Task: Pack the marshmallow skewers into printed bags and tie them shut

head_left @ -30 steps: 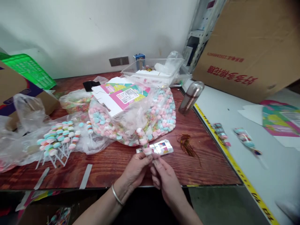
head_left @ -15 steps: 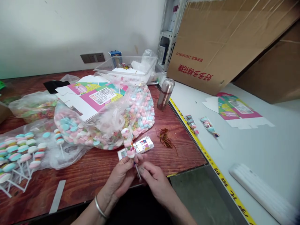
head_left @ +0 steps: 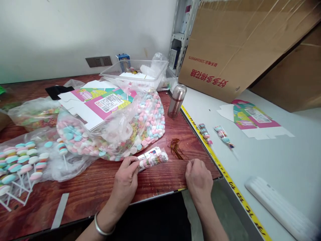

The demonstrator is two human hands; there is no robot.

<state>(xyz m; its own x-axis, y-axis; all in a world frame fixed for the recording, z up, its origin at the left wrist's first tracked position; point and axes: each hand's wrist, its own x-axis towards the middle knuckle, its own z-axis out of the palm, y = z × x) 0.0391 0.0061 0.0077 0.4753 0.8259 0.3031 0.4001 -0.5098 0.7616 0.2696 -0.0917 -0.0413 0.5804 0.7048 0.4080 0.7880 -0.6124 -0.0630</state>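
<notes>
My left hand is closed on one end of a marshmallow lollipop in a clear wrapper, which lies tilted toward the right. Behind it a stack of small printed cards rests on the wooden table, partly covered. My right hand is closed near the table's front corner, its fingertips pinching the end of a brown twist tie. That tie leads to a loose bundle of twist ties just up and left of the fingers. The lollipop's stick is hidden by my left hand.
Bags of marshmallows and a flattened printed box fill the table's back. Unwrapped marshmallow sticks lie left. A steel flask stands near the white table, where two wrapped lollipops lie beside a large carton.
My right hand has left the lollipop's stick and moved right to the twist ties. The left hand has moved slightly left and tipped the lollipop from upright toward the right.
</notes>
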